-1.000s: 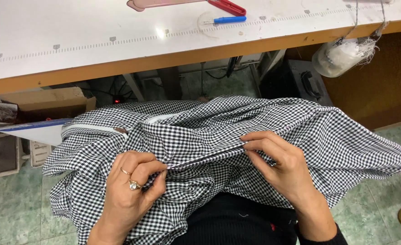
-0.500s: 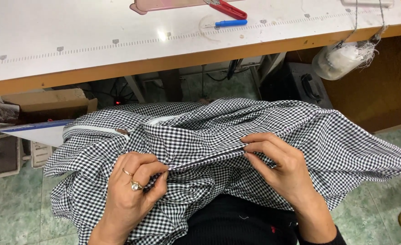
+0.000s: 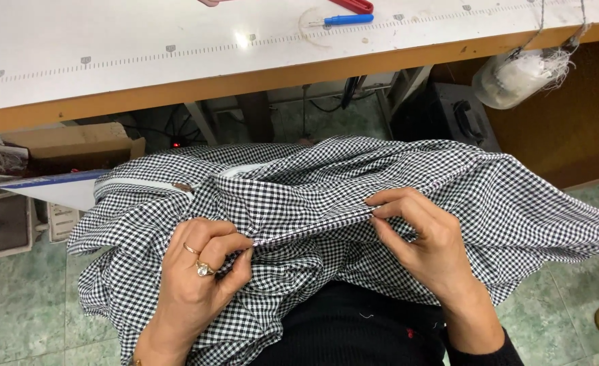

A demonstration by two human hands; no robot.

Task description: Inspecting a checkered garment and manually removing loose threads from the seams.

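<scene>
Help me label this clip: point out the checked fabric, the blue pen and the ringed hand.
checked fabric (image 3: 408, 169), head view, upper fold.
blue pen (image 3: 348, 19), head view, middle of barrel.
left hand (image 3: 201, 278), head view, back of hand near rings.

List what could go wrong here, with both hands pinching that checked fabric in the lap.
1. The left hand and right hand stretch a seam of the checked fabric taut between them; either grip could slip and slacken it.
2. Loose fabric hangs toward the tiled floor and may drag or pick up dirt.
</scene>
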